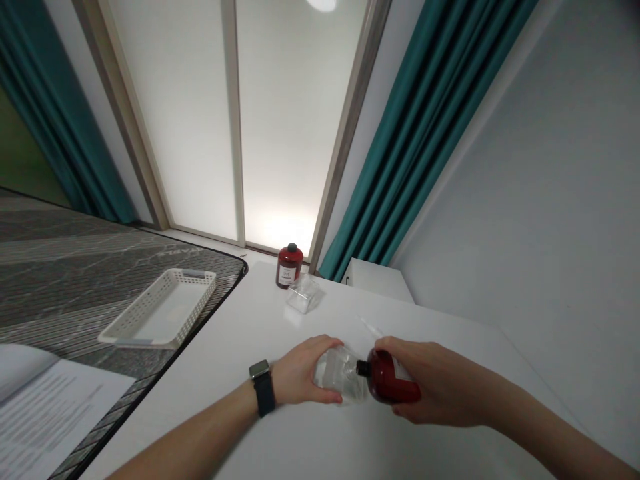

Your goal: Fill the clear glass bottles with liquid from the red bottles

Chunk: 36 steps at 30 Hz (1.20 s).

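1. Red glossy bottle [393,383], in the right hand [440,380]: the fingers are wrapped about its body, tips on the far and near sides, label partly covered.

2. Clear box [340,373], in the left hand [297,372]: the fingers are curved and gripping, one fingertip at the far side, another at the near side.

3. Key relation: the bottle is tipped over, its long axis running across the view, black neck [363,368] to the left and base toward the right palm. The neck lies between the two hands, just beyond the left fingertips, and overlaps the box's right edge in this view. Whether the two touch, or whether the neck is capped, cannot be told.

4. Dark watch [263,387], on the left wrist.

5. Narrow clear piece [370,327], just beyond the right hand on the white table [240,320]; too faint to identify.

6. Second red bottle [290,263], upright with a black cap near the far edge; a second clear box [304,293] sits just beside its foot.

7. White basket [165,307] and open booklet [60,420], to the left, on a gray patterned surface [75,260].
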Available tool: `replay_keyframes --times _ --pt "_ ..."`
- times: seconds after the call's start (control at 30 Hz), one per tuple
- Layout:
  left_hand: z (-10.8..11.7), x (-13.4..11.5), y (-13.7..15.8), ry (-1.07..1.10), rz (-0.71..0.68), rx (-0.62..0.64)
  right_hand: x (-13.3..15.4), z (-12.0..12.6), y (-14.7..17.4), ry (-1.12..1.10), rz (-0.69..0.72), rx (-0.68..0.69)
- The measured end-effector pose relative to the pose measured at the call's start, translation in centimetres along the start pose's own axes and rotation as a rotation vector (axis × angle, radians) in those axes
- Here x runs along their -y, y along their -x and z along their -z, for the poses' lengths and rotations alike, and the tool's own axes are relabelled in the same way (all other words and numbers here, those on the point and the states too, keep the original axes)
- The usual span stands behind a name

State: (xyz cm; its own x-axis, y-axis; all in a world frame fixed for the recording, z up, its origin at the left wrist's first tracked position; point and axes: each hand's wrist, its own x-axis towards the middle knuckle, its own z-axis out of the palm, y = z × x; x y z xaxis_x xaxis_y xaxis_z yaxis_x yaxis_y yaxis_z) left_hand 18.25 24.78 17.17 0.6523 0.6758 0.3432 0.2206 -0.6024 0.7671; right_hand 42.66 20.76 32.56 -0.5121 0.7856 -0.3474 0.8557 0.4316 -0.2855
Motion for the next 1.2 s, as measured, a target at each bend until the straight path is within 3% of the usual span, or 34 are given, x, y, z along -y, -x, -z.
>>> replay_keyframes --times 1.2 --pt "-0.06 0.01 0.03 -0.007 0.015 -0.005 0.09 0.2 -0.22 -0.001 -0.004 0.003"
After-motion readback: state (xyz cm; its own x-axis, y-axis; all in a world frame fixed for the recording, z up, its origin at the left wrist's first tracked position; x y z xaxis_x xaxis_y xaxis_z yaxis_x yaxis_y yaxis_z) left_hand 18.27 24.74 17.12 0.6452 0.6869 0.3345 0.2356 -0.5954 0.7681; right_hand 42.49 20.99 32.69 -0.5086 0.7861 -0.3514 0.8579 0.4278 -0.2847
